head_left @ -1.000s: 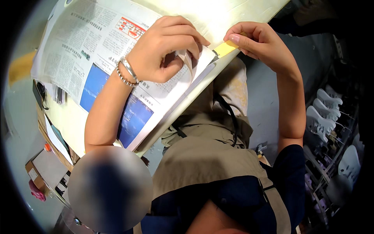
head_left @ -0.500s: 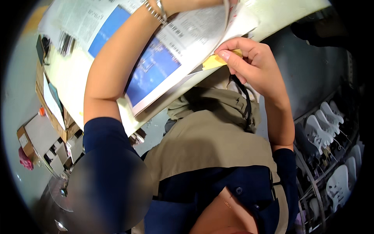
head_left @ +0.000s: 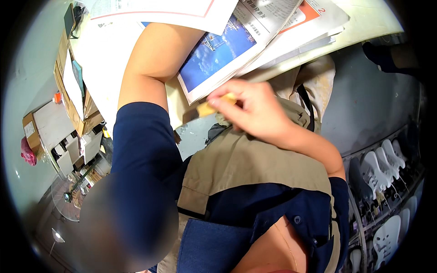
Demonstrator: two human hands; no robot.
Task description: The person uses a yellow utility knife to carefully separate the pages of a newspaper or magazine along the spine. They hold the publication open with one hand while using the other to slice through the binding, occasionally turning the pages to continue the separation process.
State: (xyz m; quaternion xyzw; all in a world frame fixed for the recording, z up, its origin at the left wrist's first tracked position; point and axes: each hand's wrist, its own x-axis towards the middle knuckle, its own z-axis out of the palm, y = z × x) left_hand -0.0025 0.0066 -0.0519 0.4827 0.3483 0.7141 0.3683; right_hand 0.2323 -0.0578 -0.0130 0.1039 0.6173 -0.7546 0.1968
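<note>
My right hand [head_left: 252, 107] is closed around a flat yellow tool [head_left: 205, 109] with a dark end, somewhat like a brush; motion blurs both. The tool is by the table's near edge, just below the corner of a newspaper [head_left: 218, 52] with a blue sky picture. My left forearm [head_left: 157, 52] reaches over the table and passes under a raised white sheet [head_left: 159, 12] with a thin red border line. The left hand itself does not show.
More printed papers [head_left: 314, 27] are stacked to the right on the pale table [head_left: 364, 22]. Cardboard boxes [head_left: 68, 91] and a fan [head_left: 68, 195] stand at left. A rack of white plastic pieces [head_left: 387, 168] stands at right. Another person's foot [head_left: 380, 57] shows at upper right.
My right hand has moved left and nearer to me, drawing the yellow tool away from the papers' edge. A white sheet now covers part of my left forearm. The view has shifted.
</note>
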